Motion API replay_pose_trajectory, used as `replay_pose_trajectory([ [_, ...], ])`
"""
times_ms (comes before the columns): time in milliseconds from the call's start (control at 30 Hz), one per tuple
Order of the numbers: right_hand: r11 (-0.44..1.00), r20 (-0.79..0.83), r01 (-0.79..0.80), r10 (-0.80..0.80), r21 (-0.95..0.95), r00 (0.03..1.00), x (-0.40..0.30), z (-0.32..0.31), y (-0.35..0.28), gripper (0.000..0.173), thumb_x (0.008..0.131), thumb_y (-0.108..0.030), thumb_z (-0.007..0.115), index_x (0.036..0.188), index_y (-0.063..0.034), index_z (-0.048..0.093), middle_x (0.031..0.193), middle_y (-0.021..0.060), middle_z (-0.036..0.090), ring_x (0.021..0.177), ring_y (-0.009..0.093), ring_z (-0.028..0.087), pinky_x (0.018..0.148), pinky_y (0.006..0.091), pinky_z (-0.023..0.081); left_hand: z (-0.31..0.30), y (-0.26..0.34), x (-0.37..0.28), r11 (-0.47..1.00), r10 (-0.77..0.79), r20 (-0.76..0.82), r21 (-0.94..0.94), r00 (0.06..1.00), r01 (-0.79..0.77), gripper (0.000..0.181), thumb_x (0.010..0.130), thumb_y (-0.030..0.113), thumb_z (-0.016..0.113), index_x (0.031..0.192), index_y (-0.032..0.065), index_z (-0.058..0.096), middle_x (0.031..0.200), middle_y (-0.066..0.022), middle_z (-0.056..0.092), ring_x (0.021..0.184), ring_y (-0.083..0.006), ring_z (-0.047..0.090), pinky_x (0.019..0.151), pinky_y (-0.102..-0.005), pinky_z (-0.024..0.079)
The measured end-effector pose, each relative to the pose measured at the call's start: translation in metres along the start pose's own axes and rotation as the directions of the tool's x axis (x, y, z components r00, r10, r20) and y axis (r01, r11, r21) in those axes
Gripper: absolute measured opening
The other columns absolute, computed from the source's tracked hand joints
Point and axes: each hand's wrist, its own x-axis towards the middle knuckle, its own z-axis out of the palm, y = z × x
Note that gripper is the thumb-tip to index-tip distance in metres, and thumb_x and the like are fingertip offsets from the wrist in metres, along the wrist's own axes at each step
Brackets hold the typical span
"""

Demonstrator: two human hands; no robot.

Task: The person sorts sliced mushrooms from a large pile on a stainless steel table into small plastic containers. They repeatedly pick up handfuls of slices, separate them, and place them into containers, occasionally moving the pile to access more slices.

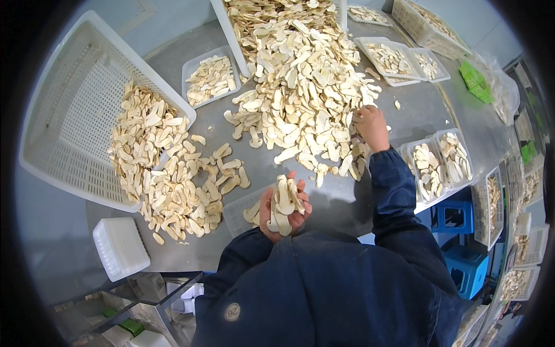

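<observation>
My left hand [285,208] cups a small bunch of dried mushroom slices [284,197] close to my body. Under and beside it lies a clear plastic tray [234,214] with a few slices in it, partly hidden by the hand. At the right edge of the large heap of mushroom slices [299,91], my right hand [372,126] reaches in with bent fingers touching the slices; whether it grips one is hidden. A second pile of slices [177,195] spreads out at the left, spilling from a tipped white perforated basket [82,112].
Stacked trays [119,247] stand at the table's lower left edge. Filled trays [440,162] sit beyond my right forearm, another filled tray [210,76] at the upper left, more at the upper right [390,56]. Blue plastic stools [466,269] stand below the table at right.
</observation>
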Motion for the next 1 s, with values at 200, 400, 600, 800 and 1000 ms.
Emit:
replay_pose_trajectory([
  [200,0.99,-0.066,-0.118,0.123,0.075,0.99,-0.001,-0.005,-0.004,0.006,0.068,-0.005,0.061,0.072,-0.0008,0.061,0.09,0.0158,0.062,0.09,0.034,0.056,0.078,0.0401,0.046,0.001,-0.001,0.0,1.0,0.001,-0.036,0.001,0.999,-0.001,0.055,0.085,0.04,0.057,0.134,0.0172,0.047,0.12,-0.0096,0.054,0.098,-0.0224,0.055,0.086,-0.0389,0.044],
  [400,0.906,0.125,-0.233,0.201,0.354,0.972,0.009,-0.022,-0.022,0.019,0.073,-0.015,0.063,0.083,0.0015,0.064,0.087,0.0193,0.062,0.082,0.037,0.059,0.074,0.041,0.046,0.0,0.0,0.002,1.0,-0.016,-0.036,-0.016,0.999,0.016,0.054,0.085,0.04,0.058,0.133,0.0174,0.048,0.12,-0.0089,0.055,0.099,-0.0221,0.054,0.086,-0.0387,0.044],
  [600,0.96,-0.034,-0.094,0.107,0.264,0.994,0.044,-0.006,-0.041,0.043,0.074,-0.012,0.066,0.115,-0.0013,0.056,0.107,0.0247,0.059,0.102,0.041,0.054,0.087,0.0421,0.045,-0.001,0.004,0.001,0.999,-0.037,-0.016,-0.01,0.999,0.037,0.055,0.083,0.04,0.06,0.133,0.0185,0.049,0.121,-0.0087,0.055,0.099,-0.0225,0.055,0.087,-0.0394,0.044],
  [800,0.982,-0.056,0.185,-0.186,-0.022,0.981,0.092,0.022,-0.064,0.053,0.075,-0.007,0.062,0.126,-0.0099,0.05,0.128,0.0228,0.048,0.117,0.041,0.045,0.096,0.0448,0.04,-0.003,0.001,0.0,0.998,-0.008,0.008,-0.059,1.0,0.008,0.056,0.086,0.042,0.054,0.135,0.0172,0.046,0.122,-0.0125,0.055,0.1,-0.0274,0.056,0.087,-0.044,0.045],
  [1000,0.806,0.01,-0.085,0.099,0.586,0.995,0.116,0.012,-0.031,0.03,0.081,-0.01,0.06,0.111,-0.0054,0.064,0.094,0.0126,0.067,0.082,0.022,0.064,0.074,0.0313,0.049,-0.002,0.004,0.0,1.0,0.029,0.041,-0.001,0.999,-0.029,0.055,0.087,0.042,0.052,0.135,0.0145,0.046,0.12,-0.0143,0.055,0.101,-0.0301,0.057,0.086,-0.0462,0.047],
])
